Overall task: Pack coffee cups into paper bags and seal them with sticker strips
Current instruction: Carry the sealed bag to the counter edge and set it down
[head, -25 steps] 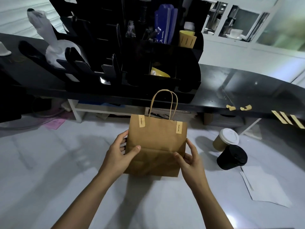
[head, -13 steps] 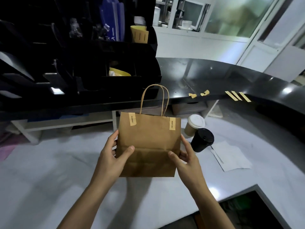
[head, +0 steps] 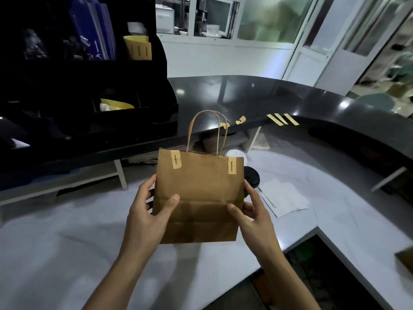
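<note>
A brown paper bag [head: 201,189] with twisted handles is upright above the white counter [head: 67,242]. Two yellow sticker strips [head: 232,165] seal its top edge, one at each corner. My left hand [head: 148,211] grips the bag's left side, thumb on the front. My right hand [head: 252,211] grips its right side the same way. Behind the bag stand a black-lidded cup [head: 252,176] and a white-lidded cup [head: 237,153], both mostly hidden. Three spare sticker strips [head: 282,119] hang on the edge of the black raised counter.
A black organiser [head: 89,86] with sleeves and packets stands on the black raised counter [head: 290,101] at the left. Two curled sticker bits [head: 232,122] lie on that counter's edge. White paper sheets [head: 283,198] lie right of the cups. A dark gap [head: 324,265] opens at the lower right.
The view has swung to the right and the bag has moved right and in front of the two cups. Both hands keep the same hold on its sides.
</note>
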Action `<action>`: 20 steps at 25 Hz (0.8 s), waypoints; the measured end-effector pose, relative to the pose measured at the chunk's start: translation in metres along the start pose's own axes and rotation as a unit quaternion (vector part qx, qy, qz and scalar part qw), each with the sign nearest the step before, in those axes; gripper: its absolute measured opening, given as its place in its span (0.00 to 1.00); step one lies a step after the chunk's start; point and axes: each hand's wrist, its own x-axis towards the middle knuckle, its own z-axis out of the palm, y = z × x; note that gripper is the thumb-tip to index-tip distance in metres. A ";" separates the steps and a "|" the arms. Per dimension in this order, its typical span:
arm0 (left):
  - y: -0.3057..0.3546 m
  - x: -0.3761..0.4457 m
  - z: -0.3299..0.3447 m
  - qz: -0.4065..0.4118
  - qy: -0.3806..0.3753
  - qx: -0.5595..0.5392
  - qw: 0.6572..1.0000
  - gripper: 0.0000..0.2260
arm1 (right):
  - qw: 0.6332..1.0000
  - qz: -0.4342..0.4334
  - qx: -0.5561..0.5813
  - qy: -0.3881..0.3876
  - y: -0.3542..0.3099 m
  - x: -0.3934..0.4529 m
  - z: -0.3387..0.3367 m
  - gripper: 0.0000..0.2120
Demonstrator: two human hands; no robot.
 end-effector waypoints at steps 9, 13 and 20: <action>0.014 -0.025 0.036 0.015 -0.011 0.009 1.000 0.28 | 0.999 0.017 0.036 0.017 0.007 -0.019 -0.043 0.32; 0.021 -0.039 0.065 0.025 -0.037 0.018 0.999 0.27 | 0.999 0.016 0.037 0.037 0.011 -0.033 -0.075 0.34; 0.028 -0.077 0.137 0.039 -0.110 0.039 0.992 0.27 | 0.991 0.036 0.052 0.115 0.036 -0.077 -0.152 0.33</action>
